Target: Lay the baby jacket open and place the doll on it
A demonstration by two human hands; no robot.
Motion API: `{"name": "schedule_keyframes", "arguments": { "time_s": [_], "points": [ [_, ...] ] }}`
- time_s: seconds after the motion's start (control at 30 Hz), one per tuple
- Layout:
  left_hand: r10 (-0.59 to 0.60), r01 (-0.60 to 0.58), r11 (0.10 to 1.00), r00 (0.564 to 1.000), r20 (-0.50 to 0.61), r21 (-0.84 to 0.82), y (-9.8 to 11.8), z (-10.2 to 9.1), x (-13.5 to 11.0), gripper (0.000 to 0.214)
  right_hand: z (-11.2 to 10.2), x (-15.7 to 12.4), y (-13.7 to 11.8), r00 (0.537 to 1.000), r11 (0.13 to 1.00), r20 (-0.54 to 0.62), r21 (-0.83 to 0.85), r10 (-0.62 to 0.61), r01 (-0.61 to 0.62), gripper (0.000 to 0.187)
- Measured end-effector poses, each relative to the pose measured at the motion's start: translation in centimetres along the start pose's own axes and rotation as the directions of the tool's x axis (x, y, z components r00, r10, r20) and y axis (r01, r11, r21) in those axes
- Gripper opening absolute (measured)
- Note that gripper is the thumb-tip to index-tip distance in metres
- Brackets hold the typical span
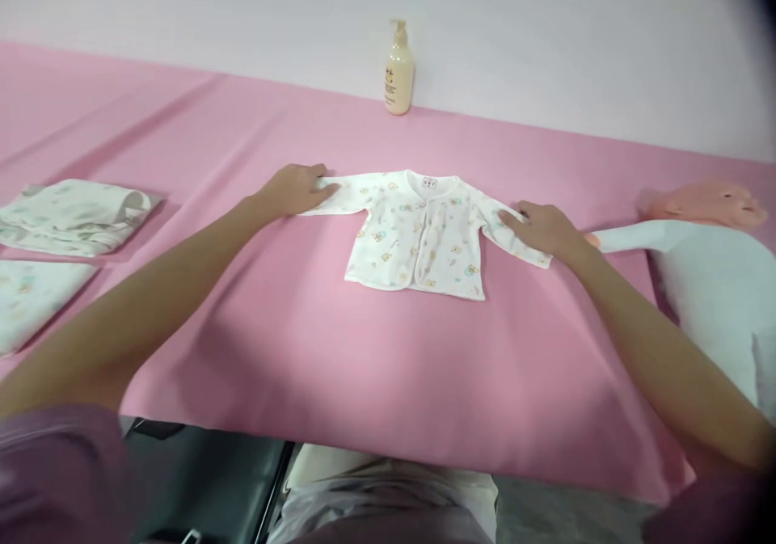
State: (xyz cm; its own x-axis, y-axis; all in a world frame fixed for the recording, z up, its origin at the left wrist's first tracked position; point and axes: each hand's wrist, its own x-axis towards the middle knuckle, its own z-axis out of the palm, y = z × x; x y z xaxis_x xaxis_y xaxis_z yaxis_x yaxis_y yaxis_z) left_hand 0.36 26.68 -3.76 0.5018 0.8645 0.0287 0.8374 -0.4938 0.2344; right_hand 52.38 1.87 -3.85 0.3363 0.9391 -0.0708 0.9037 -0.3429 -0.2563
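Note:
A small white baby shirt (418,233) with a printed pattern lies spread on the pink cloth, its front closed and its neck towards the wall. Both sleeves stretch out to the sides. At the end of the left-hand sleeve, my left hand (297,190) pinches the fabric between thumb and fingers. My right hand (539,227) grips the other sleeve, with the thumb on top and the cuff showing below the hand.
Folded patterned cloths, one behind (76,217) and one nearer (40,297), lie at the left. A pump bottle (398,75) stands by the white wall. On the right lies a baby doll (715,269) in white clothing. A dark chair (206,479) is below the table's front edge.

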Motion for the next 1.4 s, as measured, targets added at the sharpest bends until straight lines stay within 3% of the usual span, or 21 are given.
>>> {"name": "schedule_keyframes", "arguments": {
  "time_s": [0.1,0.2,0.33,0.4,0.5,0.57,0.67,0.77,0.87,0.97,1.13,1.27,1.4],
  "points": [
    [-0.111,0.111,0.994,0.994,-0.022,0.005,-3.8,-0.9,-0.5,0.066,-1.2,-0.1,3.0,1.0,0.999,0.018,-0.052,0.014,-0.013,0.057],
    [-0.164,0.166,0.986,0.984,-0.075,0.017,-4.3,-1.4,-0.1,0.06,-1.8,0.8,3.3,0.998,0.994,-0.069,-0.104,0.007,-0.014,0.051],
    [-0.142,0.154,0.988,0.956,-0.257,0.03,-0.9,-0.7,-0.9,0.068,-1.0,-0.2,0.7,0.964,0.98,-0.263,-0.197,-0.028,-0.026,0.06],
    [-0.079,0.077,0.997,0.956,-0.281,-0.016,1.3,0.2,-2.1,0.078,0.2,-1.7,-0.6,0.941,0.98,-0.318,-0.192,-0.112,0.052,0.071],
    [0.005,-0.013,0.997,0.996,-0.093,-0.082,3.8,1.5,-3.9,0.097,2.5,-3.8,-1.6,0.953,0.973,-0.2,-0.096,-0.227,0.212,0.085],
    [-0.009,0.011,0.996,1.0,0.023,-0.086,4.7,2.2,-4.5,0.102,3.7,-4.5,-1.8,0.973,0.977,-0.096,-0.031,-0.212,0.21,0.092],
    [-0.042,0.04,0.996,0.999,-0.018,-0.074,5.8,2.9,-4.5,0.099,4.4,-4.7,-2.4,0.988,0.99,-0.056,-0.007,-0.144,0.143,0.098],
    [0.049,-0.053,0.995,0.997,-0.052,-0.088,7.7,3.5,-4.0,0.095,4.4,-4.4,-4.3,0.978,0.982,-0.089,-0.009,-0.191,0.191,0.099],
    [0.123,-0.118,0.989,0.991,0.048,-0.088,9.8,4.1,-3.6,0.097,4.6,-3.6,-6.9,0.965,0.966,-0.041,0.01,-0.258,0.258,0.098],
    [0.09,-0.083,0.994,0.991,0.097,-0.068,11.2,4.6,-3.0,0.097,5.1,-2.4,-8.6,0.978,0.978,0.015,0.029,-0.207,0.207,0.098],
    [0.073,-0.069,0.995,0.995,0.062,-0.066,11.3,4.7,-0.8,0.092,5.8,-0.5,-8.9,0.988,0.988,0.001,0.025,-0.152,0.152,0.098],
    [0.063,-0.07,0.993,0.995,-0.082,-0.098,10.6,4.9,2.0,0.077,6.2,1.4,-8.7,0.967,0.977,-0.182,0.078,-0.18,0.196,0.087],
    [0.067,-0.089,0.989,0.982,-0.176,-0.121,9.6,5.6,4.8,0.052,5.9,4.6,-8.3,0.924,0.957,-0.342,0.166,-0.169,0.236,0.046]
  ]
}}
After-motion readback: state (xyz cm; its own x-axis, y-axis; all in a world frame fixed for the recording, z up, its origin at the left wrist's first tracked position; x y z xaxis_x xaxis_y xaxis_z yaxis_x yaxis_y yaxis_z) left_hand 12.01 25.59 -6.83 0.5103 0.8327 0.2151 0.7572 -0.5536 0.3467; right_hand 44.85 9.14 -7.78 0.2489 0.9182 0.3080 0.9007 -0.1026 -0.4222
